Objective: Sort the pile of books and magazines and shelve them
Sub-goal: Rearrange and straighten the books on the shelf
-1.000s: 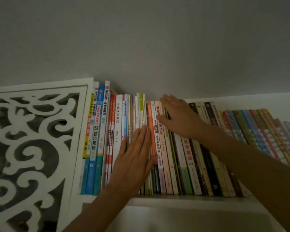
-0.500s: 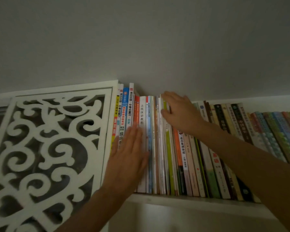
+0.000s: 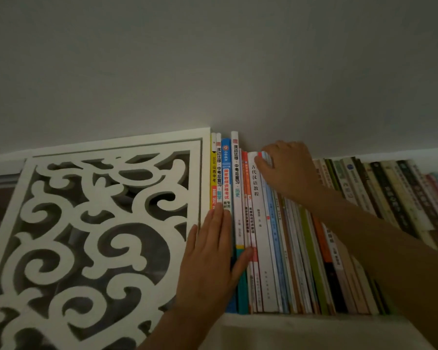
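A white fretwork side panel point(image 3: 94, 223) closes the left end of the white shelf point(image 3: 314, 322). Against it stands the long row of upright paperback books point(image 3: 268, 223), spines vertical, facing near. The left hand point(image 3: 210, 258) lies flat, fingers straight, on the leftmost spines. The right hand point(image 3: 288, 168), nearer the white-spined book point(image 3: 257, 210), curls over the top edges just right of it; it seems to hook them.

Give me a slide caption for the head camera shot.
Left hand presses flat on shelved book spines beside a carved white panel; right hand grips their tops.
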Demonstrator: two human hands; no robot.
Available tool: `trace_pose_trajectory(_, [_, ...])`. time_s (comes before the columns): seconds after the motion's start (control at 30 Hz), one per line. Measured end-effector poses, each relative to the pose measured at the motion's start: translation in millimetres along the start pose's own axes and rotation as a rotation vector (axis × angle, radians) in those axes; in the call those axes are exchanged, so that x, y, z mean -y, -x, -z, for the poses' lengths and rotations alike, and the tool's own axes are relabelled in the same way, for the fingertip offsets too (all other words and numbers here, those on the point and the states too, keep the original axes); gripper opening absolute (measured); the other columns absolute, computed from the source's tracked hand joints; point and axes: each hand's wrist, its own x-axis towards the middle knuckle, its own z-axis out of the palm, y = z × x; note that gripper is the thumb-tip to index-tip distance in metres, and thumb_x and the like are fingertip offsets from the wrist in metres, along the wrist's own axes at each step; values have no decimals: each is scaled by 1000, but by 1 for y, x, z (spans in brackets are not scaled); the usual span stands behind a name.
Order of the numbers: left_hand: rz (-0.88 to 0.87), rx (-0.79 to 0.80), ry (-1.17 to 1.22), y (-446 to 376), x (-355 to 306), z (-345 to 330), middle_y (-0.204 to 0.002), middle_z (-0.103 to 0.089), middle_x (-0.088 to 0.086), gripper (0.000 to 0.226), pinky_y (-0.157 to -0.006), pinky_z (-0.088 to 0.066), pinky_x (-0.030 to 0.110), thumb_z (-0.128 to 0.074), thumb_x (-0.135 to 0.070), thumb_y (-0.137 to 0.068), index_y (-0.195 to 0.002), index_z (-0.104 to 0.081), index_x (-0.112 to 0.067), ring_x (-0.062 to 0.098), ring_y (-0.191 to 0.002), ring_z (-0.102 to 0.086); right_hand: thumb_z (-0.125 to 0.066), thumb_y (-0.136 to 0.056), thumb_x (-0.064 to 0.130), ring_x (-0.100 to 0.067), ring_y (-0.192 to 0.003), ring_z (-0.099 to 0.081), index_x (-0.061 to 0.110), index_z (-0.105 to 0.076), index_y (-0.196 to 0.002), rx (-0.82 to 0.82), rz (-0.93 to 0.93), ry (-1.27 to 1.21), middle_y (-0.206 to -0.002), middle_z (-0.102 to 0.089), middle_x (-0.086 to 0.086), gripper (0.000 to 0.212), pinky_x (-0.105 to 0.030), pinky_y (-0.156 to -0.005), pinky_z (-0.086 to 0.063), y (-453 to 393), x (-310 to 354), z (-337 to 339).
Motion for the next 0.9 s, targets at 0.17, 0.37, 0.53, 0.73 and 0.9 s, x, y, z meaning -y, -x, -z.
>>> trace_pose_trajectory(0.17, [-117,-75,121,-10,25,23,-152,-13,-17,73,-108,4,18,3,-62,-81,-146,-11,-32,-4,-136,-8,-44,-95,30,-25,-122,-49,20,-48,-132,88,56,-309,-131,-53,-5,39,-51,-110,-28,-31,26,-4])
trace_pose_trajectory(0.37, [-88,38,31,-15,33,23,-137,33,-25,63,-106,17,26,9,-65,-76,-131,29,-41,-3,-134,20,-40,-97,21,-15,-71,-66,22,-57,-114,187,-26,-524,-88,-65,-3,23,-34,-73,-57,-47,37,2])
trace_pose_trajectory(0.53, [-78,-71,106,-17,22,31,-150,-2,-23,73,-112,8,30,3,-71,-79,-144,2,-38,-2,-140,-4,-39,-97,18,-15,-70,-64,22,-60,-105,64,-20,-580,-82,-63,1,23,-26,-67,-54,-38,42,28])
trace_pose_trajectory(0.73, [45,-64,98,-8,-16,22,-150,-15,-2,78,-110,-6,27,-34,-69,-82,-144,-13,-26,13,-138,-15,-41,-96,14,-15,-69,-63,22,-64,-93,80,-26,-588,-83,-65,-1,25,-32,-74,-56,-32,50,45])
trace_pose_trajectory(0.9, [133,-112,256,-5,-34,20,-119,-36,-9,61,-81,-47,15,-19,-52,-87,-139,-22,-22,2,-97,-48,-40,-95,6,-4,-71,-59,27,-35,-142,157,-121,-981,-137,-45,6,52,-14,-61,-51,-15,58,50])
